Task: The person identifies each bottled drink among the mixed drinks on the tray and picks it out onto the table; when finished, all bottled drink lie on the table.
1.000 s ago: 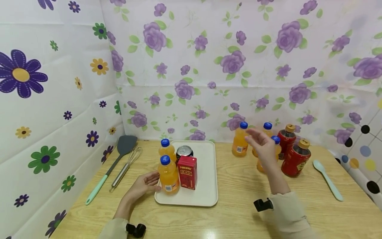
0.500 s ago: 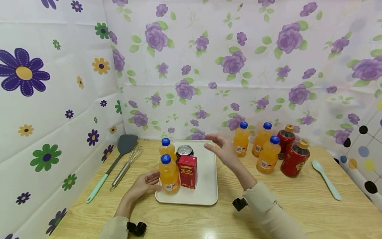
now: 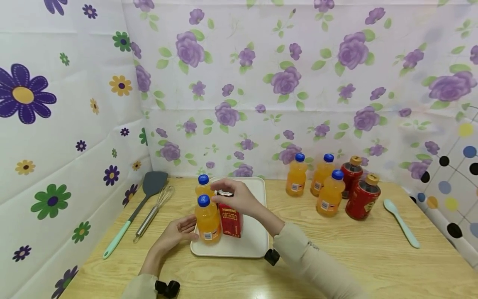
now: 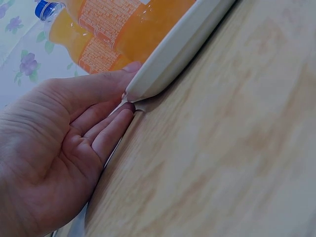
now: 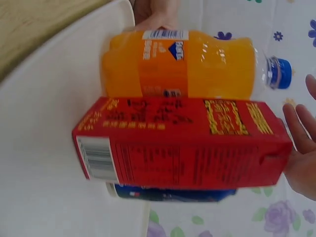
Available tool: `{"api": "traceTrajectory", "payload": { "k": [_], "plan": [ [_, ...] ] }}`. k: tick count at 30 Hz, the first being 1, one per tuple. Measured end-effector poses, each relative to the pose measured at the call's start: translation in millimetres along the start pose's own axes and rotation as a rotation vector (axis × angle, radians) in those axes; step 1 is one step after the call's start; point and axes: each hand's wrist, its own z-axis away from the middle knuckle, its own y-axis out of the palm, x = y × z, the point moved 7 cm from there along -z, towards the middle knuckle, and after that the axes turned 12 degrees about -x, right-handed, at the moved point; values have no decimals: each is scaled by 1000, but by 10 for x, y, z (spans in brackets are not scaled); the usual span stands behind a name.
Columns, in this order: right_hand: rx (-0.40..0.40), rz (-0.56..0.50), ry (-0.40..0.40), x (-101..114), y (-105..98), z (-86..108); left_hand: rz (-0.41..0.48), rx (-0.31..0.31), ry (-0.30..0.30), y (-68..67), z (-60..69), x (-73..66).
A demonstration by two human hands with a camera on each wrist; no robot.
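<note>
My left hand (image 3: 175, 232) pinches the left rim of a cream tray (image 3: 257, 245); in the left wrist view the thumb lies on top and fingertips are under the edge. Two orange juice bottles (image 3: 207, 220) with blue caps stand upright at the tray's left side. Beside them is a red drink carton (image 3: 231, 222), also upright. A dark can (image 5: 173, 193) behind the carton is mostly hidden. My right hand (image 3: 239, 197) hovers over the carton's top, thumb and fingers apart; in the right wrist view that hand (image 5: 301, 163) holds nothing.
Several orange juice bottles (image 3: 296, 178) and two dark red-labelled bottles (image 3: 363, 199) stand at the right back. A pale green spoon (image 3: 402, 224) lies right of them. On the left lie a spatula (image 3: 136, 211) and a whisk (image 3: 154, 211). Patterned cloth walls border the table.
My right hand has moved left from above the bottles at the right, across the tray, to over the carton. The left hand has stayed at the tray's rim.
</note>
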Motion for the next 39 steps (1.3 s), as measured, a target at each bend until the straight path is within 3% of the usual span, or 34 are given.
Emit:
{"api": "traceTrajectory", "payload": {
  "k": [6, 15, 33, 39],
  "plan": [
    [104, 20, 3, 3, 229, -32, 4, 13, 5, 18, -18, -6],
    [153, 134, 14, 14, 343, -59, 10, 12, -11, -7, 4, 13],
    [44, 49, 149, -8, 320, -43, 10, 18, 2, 14, -5, 14],
    [6, -5, 135, 24, 294, -42, 25, 14, -20, 1, -17, 29]
  ]
}}
